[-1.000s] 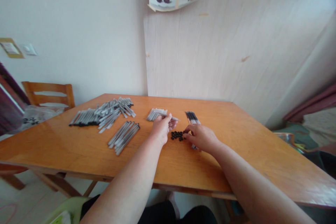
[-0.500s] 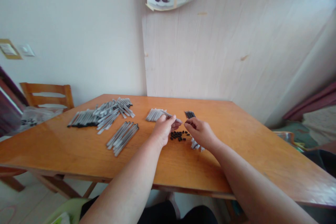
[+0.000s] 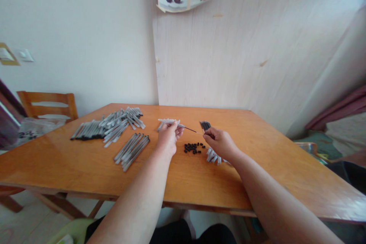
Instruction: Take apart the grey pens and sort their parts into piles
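My left hand (image 3: 168, 137) is closed around a pale pen barrel (image 3: 180, 125) over the middle of the table. A thin pen refill (image 3: 191, 129), dark with a pale end, spans the gap between my hands. Its left end meets the barrel, and the fingers of my right hand (image 3: 219, 140) pinch its right end. Small black plugs (image 3: 192, 147) lie loose below the refill. White-ended pieces (image 3: 214, 156) are heaped under my right hand, partly hidden by it. Dark slim sticks (image 3: 205, 125) lie just beyond that hand. More pale barrels (image 3: 162, 126) sit behind my left hand.
Left of my arm, a group of grey pens (image 3: 132, 151) with black ends lies on the wooden table (image 3: 274, 160). Farther left is a bigger pile of pens (image 3: 114, 122). A wooden chair (image 3: 51, 98) stands at the far left, and a wall rises behind the table.
My left hand has shifted left with the pen barrel, away from my right hand. The dark refill now shows between them. The view has turned slightly.
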### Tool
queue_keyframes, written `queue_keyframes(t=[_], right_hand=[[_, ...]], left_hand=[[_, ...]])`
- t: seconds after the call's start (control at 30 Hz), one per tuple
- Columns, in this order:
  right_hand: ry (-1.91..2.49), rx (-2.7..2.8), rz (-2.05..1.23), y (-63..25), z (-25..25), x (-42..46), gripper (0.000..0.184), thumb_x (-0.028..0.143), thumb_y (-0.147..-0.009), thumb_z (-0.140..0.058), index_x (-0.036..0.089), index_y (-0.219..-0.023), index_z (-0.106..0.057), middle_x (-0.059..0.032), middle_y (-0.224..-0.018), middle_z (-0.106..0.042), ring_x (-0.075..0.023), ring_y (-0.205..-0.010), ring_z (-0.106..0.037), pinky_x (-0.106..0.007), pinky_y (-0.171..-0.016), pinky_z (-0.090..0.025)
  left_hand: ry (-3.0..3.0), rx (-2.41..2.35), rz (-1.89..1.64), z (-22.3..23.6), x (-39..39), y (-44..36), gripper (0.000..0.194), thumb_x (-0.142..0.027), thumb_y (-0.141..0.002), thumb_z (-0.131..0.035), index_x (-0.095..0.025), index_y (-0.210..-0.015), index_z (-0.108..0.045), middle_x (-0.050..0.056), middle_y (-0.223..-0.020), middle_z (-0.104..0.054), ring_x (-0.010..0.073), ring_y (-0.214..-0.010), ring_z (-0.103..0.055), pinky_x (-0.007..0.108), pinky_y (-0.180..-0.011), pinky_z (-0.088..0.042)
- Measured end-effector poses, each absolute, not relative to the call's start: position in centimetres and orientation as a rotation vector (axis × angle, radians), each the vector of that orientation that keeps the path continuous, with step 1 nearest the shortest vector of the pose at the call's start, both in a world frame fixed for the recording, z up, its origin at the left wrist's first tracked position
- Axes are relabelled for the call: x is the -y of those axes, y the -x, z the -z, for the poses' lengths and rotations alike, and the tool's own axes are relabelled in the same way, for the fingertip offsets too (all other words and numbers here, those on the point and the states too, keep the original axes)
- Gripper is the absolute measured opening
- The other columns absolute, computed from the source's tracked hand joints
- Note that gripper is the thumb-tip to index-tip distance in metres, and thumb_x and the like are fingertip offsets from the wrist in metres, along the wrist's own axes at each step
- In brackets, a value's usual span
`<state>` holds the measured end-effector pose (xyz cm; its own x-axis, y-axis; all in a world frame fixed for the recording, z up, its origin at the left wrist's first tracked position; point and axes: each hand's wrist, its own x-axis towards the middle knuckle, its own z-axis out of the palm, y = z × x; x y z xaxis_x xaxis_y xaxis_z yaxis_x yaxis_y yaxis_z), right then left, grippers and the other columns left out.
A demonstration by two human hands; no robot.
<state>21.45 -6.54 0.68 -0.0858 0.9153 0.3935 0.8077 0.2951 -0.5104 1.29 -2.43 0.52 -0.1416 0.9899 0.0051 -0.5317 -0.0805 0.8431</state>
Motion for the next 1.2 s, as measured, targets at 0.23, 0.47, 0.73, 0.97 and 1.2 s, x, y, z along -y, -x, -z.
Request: queue_keyframes(t=[0.23,0.47,0.73,0.97,1.2], right_hand=[[1.697,1.856,-0.153,-22.6,-0.8,5.9,0.027,0.041,-0.087,-0.049,0.021,-0.085,-0.068,-0.0016,-0.071,-0.067,-0.015,-0.066,-0.057,-0.024,-0.058,-0.034],[2.032,1.621,-0.058,-23.8,-0.8,5.2,0.031,0.043,-0.087,-0.047,0.022,-0.09,-0.07,-0.0075,-0.083,-0.071,-0.0198,-0.077,-0.062,-0.026,-0.057,-0.032],[2.213,1.565,-0.038,-24.4,-0.3,4.5,0.034,0.043,-0.087,-0.046,0.022,-0.096,-0.071,-0.0112,-0.092,-0.072,-0.023,-0.084,-0.066,-0.027,-0.06,-0.038],[2.24,1.596,-0.05,-24.2,-0.2,4.0,0.032,0.042,-0.087,-0.047,0.023,-0.095,-0.071,-0.0111,-0.091,-0.072,-0.0225,-0.084,-0.066,-0.028,-0.064,-0.043],[2.253,1.627,-0.066,-24.1,-0.3,3.7,0.035,0.049,-0.086,-0.049,0.025,-0.096,-0.073,-0.0106,-0.094,-0.071,-0.0242,-0.088,-0.066,-0.03,-0.066,-0.044]], left_hand=[[-0.535,-0.925,-1.704,-0.7,1.1,0.8,0.016,-0.029,-0.081,-0.066,-0.019,-0.079,-0.053,0.002,-0.071,-0.067,0.0127,-0.067,-0.067,0.024,-0.065,-0.05],[-0.55,-0.935,-1.642,-1.1,1.7,0.2,0.013,-0.026,-0.088,-0.055,-0.018,-0.078,-0.053,0.003,-0.068,-0.065,0.0156,-0.068,-0.069,0.029,-0.069,-0.053],[-0.673,-1.051,-1.618,-0.3,1.4,0.0,0.013,-0.026,-0.084,-0.063,-0.018,-0.086,-0.052,0.002,-0.069,-0.064,0.0123,-0.058,-0.065,0.024,-0.058,-0.05],[-0.806,-1.108,-1.614,-0.1,1.5,-0.3,0.016,-0.022,-0.078,-0.067,-0.018,-0.087,-0.054,0.002,-0.072,-0.065,0.0113,-0.055,-0.063,0.019,-0.05,-0.041],[-0.843,-1.184,-1.611,-0.3,1.7,-0.5,0.025,-0.022,-0.075,-0.069,-0.017,-0.093,-0.052,0.002,-0.073,-0.067,0.0116,-0.057,-0.064,0.017,-0.049,-0.034]])
